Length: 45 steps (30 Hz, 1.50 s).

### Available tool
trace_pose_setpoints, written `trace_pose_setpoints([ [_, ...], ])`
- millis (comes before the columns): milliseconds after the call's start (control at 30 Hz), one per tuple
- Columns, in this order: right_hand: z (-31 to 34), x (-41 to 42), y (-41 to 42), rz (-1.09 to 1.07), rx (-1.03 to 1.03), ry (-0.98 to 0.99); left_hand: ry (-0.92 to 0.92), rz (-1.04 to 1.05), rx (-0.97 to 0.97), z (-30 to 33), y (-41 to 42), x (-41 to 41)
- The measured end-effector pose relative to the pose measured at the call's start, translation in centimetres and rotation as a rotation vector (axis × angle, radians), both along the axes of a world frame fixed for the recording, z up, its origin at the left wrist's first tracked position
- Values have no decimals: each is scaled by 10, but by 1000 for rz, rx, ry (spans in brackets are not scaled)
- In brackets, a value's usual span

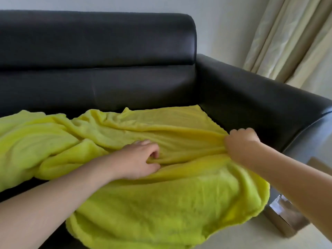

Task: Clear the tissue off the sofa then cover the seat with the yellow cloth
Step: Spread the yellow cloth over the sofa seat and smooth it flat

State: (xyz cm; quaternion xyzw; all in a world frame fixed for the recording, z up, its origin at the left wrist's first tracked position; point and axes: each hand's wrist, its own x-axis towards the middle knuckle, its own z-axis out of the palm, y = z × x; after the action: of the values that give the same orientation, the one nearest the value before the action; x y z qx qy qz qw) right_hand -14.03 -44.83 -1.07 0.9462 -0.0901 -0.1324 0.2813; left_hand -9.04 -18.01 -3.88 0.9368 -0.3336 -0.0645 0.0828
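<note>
A fluffy yellow cloth lies wrinkled across the seat of a black leather sofa and hangs over its front edge. My left hand rests on the middle of the cloth with fingers curled, pinching a fold. My right hand is a fist gripping a bunched part of the cloth near the sofa's right armrest. The cloth is pulled taut between both hands. No tissue is visible.
A pale curtain hangs at the right behind the armrest. A cardboard box stands on the light floor beside the sofa's right end. A strip of bare black seat shows at the lower left.
</note>
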Motion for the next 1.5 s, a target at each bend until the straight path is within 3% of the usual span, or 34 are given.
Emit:
trace_pose_setpoints([
  [67, -2, -10, 31, 123, 29, -73, -127, 85, 87, 13, 31, 0],
  [200, -7, -42, 137, 495, 567, -187, -159, 319, 165, 23, 107, 4],
  [267, -20, -36, 185, 547, 674, -118, -160, 425, 248, 17, 144, 4],
  [367, -42, -15, 225, 576, 620, -32, -115, 487, 235, 4, 183, 0],
  [467, -48, 10, 208, 534, 450, -11, -173, 451, 212, 0, 204, -3],
  [633, -20, 31, 152, 141, -5, -109, -279, 615, 335, 2, 250, 1],
  [700, -16, 22, 182, 166, 92, -266, -180, 742, 253, 1, 267, 2],
  [767, -21, 2, 242, 336, 427, -355, -100, 745, 85, -3, 272, 7],
  [833, -35, -15, 305, 440, 656, -323, -122, 668, -23, 1, 272, 15],
  [867, -42, -15, 329, 437, 655, -294, -135, 639, -38, 12, 271, 18],
  [967, -53, 15, 348, 314, 589, -326, 22, 529, 106, 76, 281, 36],
  [1033, -51, 34, 335, 151, 673, -356, 90, 451, 235, 129, 294, 55],
  [1100, -51, 44, 320, 10, 760, -365, -66, 558, 181, 166, 311, 79],
  [1167, -50, 49, 317, -47, 766, -361, -390, 709, 182, 172, 321, 95],
  [1233, -49, 52, 320, -68, 738, -344, -693, 622, 267, 151, 312, 93],
  [1267, -48, 55, 322, -82, 721, -338, -677, 483, 226, 133, 305, 90],
  [1300, -47, 57, 324, -91, 704, -344, -472, 354, 170, 115, 299, 77],
  [1333, -46, 60, 325, -102, 678, -350, -154, 261, 171, 95, 295, 64],
  [1367, -45, 61, 326, -109, 648, -357, 127, 213, 277, 71, 293, 50],
  [1400, -44, 61, 328, -114, 623, -355, 273, 191, 436, 50, 294, 37],
  [1433, -42, 62, 331, -111, 614, -348, 243, 170, 541, 31, 297, 28],
  [1500, -39, 62, 334, -109, 645, -357, -56, 99, 548, 5, 306, 26],
])
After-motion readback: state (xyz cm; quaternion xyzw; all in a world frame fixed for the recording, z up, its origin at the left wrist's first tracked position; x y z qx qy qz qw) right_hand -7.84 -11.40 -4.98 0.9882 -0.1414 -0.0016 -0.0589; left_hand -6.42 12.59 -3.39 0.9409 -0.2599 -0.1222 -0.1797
